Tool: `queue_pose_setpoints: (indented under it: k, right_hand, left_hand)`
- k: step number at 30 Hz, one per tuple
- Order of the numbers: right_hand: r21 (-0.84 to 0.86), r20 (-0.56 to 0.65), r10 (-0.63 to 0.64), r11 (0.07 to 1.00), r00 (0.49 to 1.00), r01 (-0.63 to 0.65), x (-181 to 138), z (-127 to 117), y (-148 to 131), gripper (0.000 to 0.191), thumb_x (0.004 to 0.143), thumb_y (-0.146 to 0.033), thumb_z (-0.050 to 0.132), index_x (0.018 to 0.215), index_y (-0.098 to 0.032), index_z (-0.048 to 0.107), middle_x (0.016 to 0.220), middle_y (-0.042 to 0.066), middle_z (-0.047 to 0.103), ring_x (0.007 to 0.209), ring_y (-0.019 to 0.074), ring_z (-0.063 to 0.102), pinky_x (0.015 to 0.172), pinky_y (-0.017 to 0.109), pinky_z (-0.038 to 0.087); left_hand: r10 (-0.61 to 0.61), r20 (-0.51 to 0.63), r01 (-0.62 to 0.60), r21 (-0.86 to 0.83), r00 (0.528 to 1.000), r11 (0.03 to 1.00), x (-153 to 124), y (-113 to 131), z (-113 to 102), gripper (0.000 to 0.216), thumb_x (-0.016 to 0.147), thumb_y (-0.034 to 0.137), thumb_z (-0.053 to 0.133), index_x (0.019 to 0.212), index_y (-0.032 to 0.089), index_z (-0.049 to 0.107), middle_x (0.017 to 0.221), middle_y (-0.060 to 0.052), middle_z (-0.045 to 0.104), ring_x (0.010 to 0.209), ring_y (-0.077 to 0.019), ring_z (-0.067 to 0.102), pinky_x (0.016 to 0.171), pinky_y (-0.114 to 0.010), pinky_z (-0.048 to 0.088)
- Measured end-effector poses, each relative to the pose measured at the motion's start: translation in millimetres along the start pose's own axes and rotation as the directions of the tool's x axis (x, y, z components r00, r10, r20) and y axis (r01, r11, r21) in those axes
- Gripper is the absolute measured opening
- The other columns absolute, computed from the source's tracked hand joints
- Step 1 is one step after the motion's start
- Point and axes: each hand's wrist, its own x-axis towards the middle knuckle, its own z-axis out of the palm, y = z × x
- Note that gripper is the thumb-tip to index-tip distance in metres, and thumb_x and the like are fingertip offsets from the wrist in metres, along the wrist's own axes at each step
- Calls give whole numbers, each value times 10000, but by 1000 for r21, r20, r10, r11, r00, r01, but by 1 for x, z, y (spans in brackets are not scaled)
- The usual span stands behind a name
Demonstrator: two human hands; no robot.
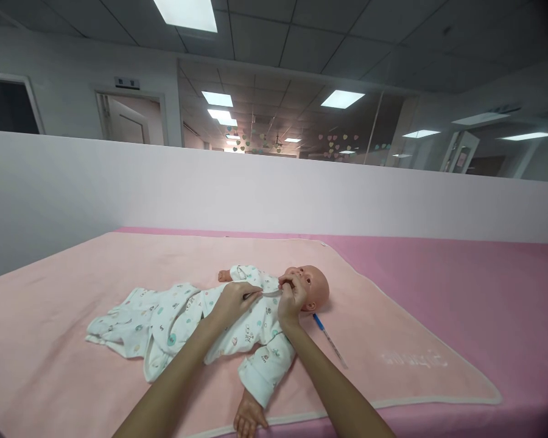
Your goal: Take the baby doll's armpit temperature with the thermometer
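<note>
White glare from ceiling panels (188, 12)

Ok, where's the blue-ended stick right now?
The stick lies right of centre in the head view, on the blanket, its blue end by the doll's head, rightward of the right hand.

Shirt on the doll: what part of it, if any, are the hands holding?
The left hand seems to pinch the shirt near its neckline; the right hand is curled there too, its hold unclear.

Bald baby doll (319, 289) is laid face-up on pink blanket (50, 328), head right; dressed in white printed outfit (251, 325), wrinkled.
</note>
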Motion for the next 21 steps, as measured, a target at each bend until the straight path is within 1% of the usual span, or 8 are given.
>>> queue_pose_setpoints:
  k: [2, 4, 7, 9, 13, 15, 19, 21]
  right_hand:
    - [14, -42, 11, 1000, 999, -10, -1, 0, 1, 157, 632, -122, 388, 568, -190, 514, 526, -19, 470, 515, 125, 441, 483, 255, 356]
    - [26, -51, 35, 999, 998, -34, -1, 0, 3, 156, 641, -124, 385, 574, -191, 509, 515, -24, 456, 478, 117, 422, 451, 250, 337]
    - [0, -41, 42, 999, 998, -42, -2, -1, 7, 159, 647, -128, 380, 566, -193, 500, 510, -23, 442, 467, 115, 405, 441, 251, 325]
    - [-28, -29, 23, 999, 999, -24, -3, -1, 7, 165, 641, -124, 379, 550, -195, 498, 509, -17, 441, 492, 124, 423, 460, 258, 336]
    - [-61, 10, -18, 998, 1000, 19, -3, -1, 4, 179, 638, -123, 375, 530, -198, 496, 505, -13, 445, 517, 135, 447, 480, 265, 349]
    - [-84, 16, -43, 996, 999, 44, -3, -1, 1, 183, 639, -120, 376, 525, -198, 496, 502, -15, 450, 513, 135, 446, 485, 266, 353]
    - [-106, 33, -57, 993, 998, 60, -4, -2, -8, 193, 652, -104, 372, 534, -194, 495, 520, -11, 484, 537, 139, 465, 519, 273, 375]
    - [-115, 51, -51, 992, 997, 57, -5, -2, -12, 199, 663, -100, 369, 542, -194, 496, 532, -9, 501, 549, 141, 474, 533, 276, 384]
  left_hand:
    - [38, 62, -39, 22, 997, 999, -1, 1, -3, 208, 816, 297, 511, 914, 244, 685, 857, -6, 683, 757, -161, 603, 677, -239, 405]
    - [48, 106, -50, 16, 993, 999, -2, 2, -6, 211, 784, 323, 557, 939, 251, 679, 905, -5, 677, 801, -170, 604, 704, -238, 410]
    - [45, 110, -48, 25, 993, 999, -2, 0, -5, 220, 788, 311, 553, 961, 247, 671, 920, -8, 675, 816, -169, 607, 716, -234, 417]
    - [66, 96, -75, 86, 993, 993, -2, -1, -2, 222, 821, 276, 505, 968, 240, 667, 898, -16, 675, 800, -166, 609, 706, -236, 419]
    - [93, 82, -114, 306, 992, 945, -4, -1, 7, 270, 869, 249, 415, 1000, 223, 649, 836, -47, 670, 717, -182, 614, 612, -252, 413]
    - [99, 69, -118, 349, 993, 930, -5, -2, 10, 277, 876, 237, 397, 1004, 225, 643, 847, -46, 670, 690, -181, 615, 578, -250, 407]
    - [116, 13, -116, 242, 993, 963, -7, -4, 11, 246, 857, 192, 428, 963, 212, 649, 914, -31, 672, 763, -173, 623, 642, -242, 431]
    - [75, -24, -71, 159, 997, 985, -6, -4, 9, 221, 849, 198, 447, 937, 208, 650, 896, -21, 679, 784, -171, 623, 675, -244, 436]
